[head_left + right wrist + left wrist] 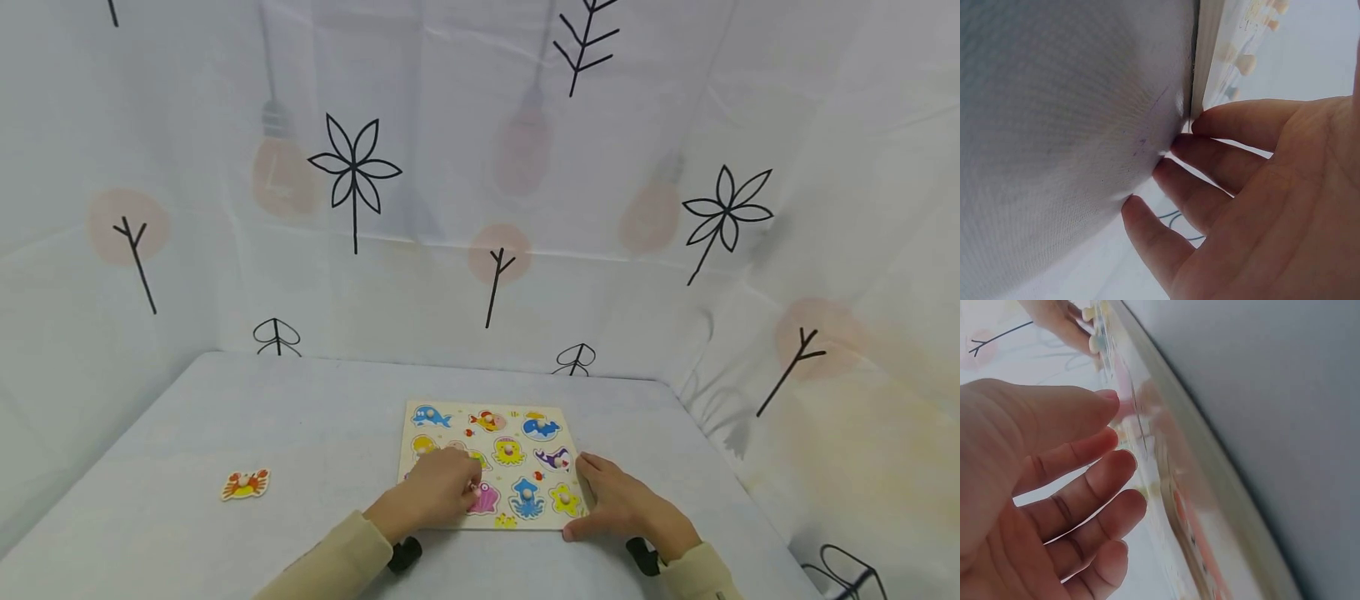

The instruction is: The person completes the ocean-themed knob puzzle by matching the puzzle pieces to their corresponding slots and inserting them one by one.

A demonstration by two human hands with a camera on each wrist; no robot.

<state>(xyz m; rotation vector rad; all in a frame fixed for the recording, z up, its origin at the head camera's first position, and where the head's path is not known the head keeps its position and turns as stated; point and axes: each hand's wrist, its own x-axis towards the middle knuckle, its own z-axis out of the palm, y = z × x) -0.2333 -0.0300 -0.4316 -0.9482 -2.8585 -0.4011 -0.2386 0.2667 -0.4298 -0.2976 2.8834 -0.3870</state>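
Note:
A wooden knob puzzle board [495, 523] lies flat on the table, with sea-animal pieces set in it. My left hand [438, 487] reaches over its lower left part and covers several pieces. Its thumb and index finger pinch at the pink shell puzzle piece [487, 498]; in the left wrist view the tips of this left hand [1079, 481] meet at the pink piece, the other fingers loosely bent. At the board's lower right corner rests my right hand [622, 500], thumb at the front edge. The right wrist view shows the fingers of that hand [1229, 169] extended against the board's side and the table.
A loose crab puzzle piece [245, 484] with a knob lies on the white table [322, 433], left of the board. Behind and beside the table hangs a white patterned cloth [420, 292]. A crab-coloured recess [1185, 519] shows near the board's edge in the left wrist view.

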